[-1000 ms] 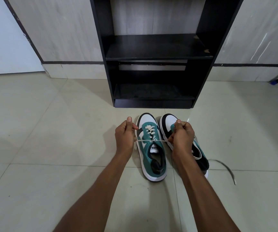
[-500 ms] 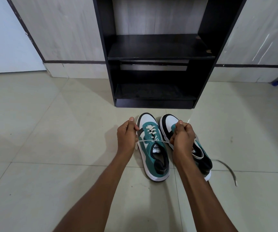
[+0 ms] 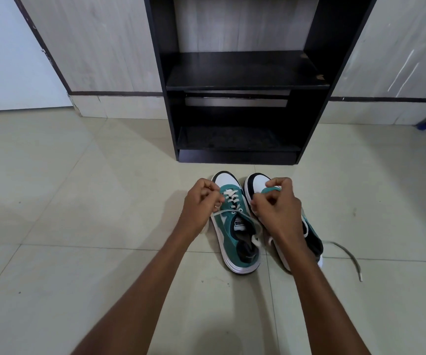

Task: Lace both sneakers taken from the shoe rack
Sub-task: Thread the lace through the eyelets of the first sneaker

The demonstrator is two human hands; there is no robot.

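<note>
Both hands work over a pair of teal, white and black sneakers standing side by side on the tiled floor (image 3: 78, 226). The left hand (image 3: 201, 203) is curled nearly closed just left of the left sneaker (image 3: 235, 226), its fingertips pinching one end of that shoe's white lace (image 3: 232, 201), which runs crisscross up the eyelets and across to the right. The right hand (image 3: 276, 206) is bunched in a loose fist between the two shoes and over the front of the right sneaker (image 3: 311, 237); its thumb and forefinger are pressed together, and a lace strand leads up toward them, though whether it is actually gripped cannot be told. A loose lace (image 3: 347, 254) trails from the right sneaker onto the floor, out to the right of the right forearm. Beyond both hands stands a black shoe rack (image 3: 237, 78) against the wall, toes of the sneakers pointing toward it.
</note>
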